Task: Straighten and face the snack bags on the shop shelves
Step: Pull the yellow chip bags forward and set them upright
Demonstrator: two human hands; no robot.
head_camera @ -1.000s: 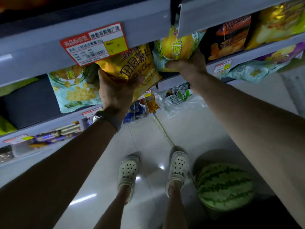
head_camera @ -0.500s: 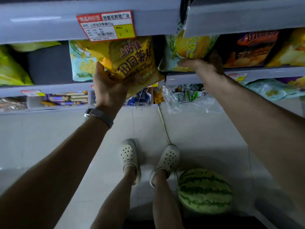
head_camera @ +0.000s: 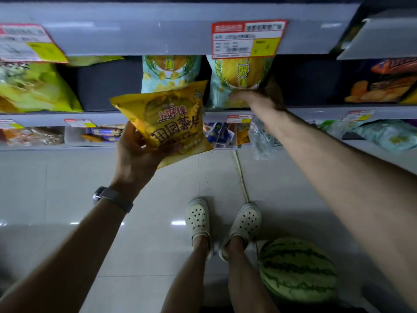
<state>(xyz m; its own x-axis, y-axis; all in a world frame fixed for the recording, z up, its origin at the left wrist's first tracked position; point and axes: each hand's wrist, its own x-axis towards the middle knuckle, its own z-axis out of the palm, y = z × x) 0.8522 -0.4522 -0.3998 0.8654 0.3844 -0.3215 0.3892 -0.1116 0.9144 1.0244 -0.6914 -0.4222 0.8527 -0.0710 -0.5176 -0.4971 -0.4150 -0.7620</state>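
Grey metal shelving (head_camera: 135,30) is shown above a glossy pale tiled floor (head_camera: 67,199), dimly lit. A yellow crisp bag (head_camera: 167,123) is gripped at its lower corner by the left hand (head_camera: 137,154) and held tilted in front of the shelves. The right hand (head_camera: 259,99) is laid against the base of a teal-and-yellow bag (head_camera: 239,77) standing on the shelf; blur prevents its fingers' curl from being told. A watermelon (head_camera: 297,269) is seen on the floor beside white clogs (head_camera: 198,220).

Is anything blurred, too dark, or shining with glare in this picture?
Head view: dim overall; the right hand is motion-blurred, the yellow chip bag in the left hand reads sharply; the price label print is smeared; small glare spots lie on the floor.
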